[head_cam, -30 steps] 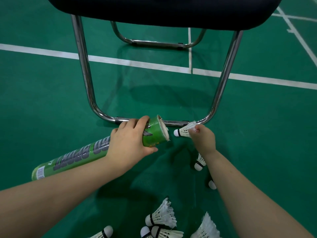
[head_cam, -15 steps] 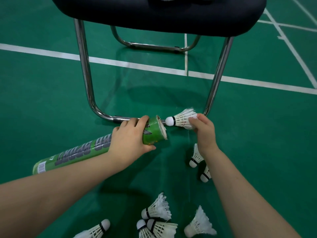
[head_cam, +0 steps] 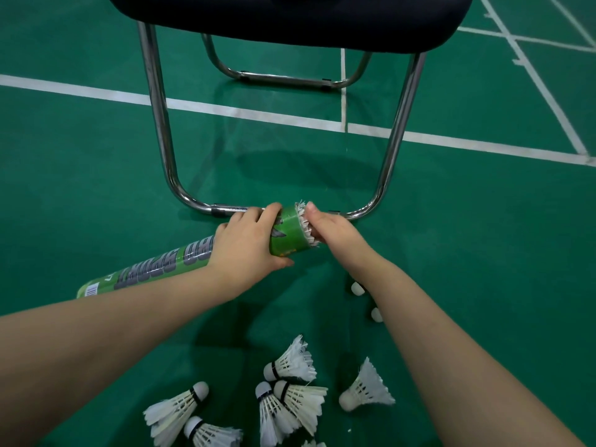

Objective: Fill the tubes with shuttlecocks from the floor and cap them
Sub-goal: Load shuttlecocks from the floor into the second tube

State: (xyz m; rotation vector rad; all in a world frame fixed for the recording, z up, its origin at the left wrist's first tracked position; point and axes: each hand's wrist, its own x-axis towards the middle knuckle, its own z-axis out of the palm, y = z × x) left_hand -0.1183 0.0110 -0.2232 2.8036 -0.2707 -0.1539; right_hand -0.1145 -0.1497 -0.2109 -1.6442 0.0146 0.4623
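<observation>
My left hand point(head_cam: 248, 245) grips a long green tube point(head_cam: 154, 269) near its open end, holding it almost level above the floor. A white shuttlecock point(head_cam: 304, 229) sits in that mouth with only its feather tips sticking out. My right hand point(head_cam: 332, 230) is against those feathers, fingers curled at the tube's rim. Several loose white shuttlecocks point(head_cam: 290, 362) lie on the green floor below my arms. Two more cork tips point(head_cam: 357, 288) peek out beside my right forearm. No cap is in view.
A chair with a dark seat point(head_cam: 290, 17) and chrome tube legs point(head_cam: 159, 124) stands right in front; its floor bar point(head_cam: 225, 210) runs just behind my hands. White court lines point(head_cam: 258, 114) cross the green floor.
My right hand has pushed the shuttlecock cork-first into the tube's mouth; earlier it was held outside the opening. The left hand keeps the same grip on the tube.
</observation>
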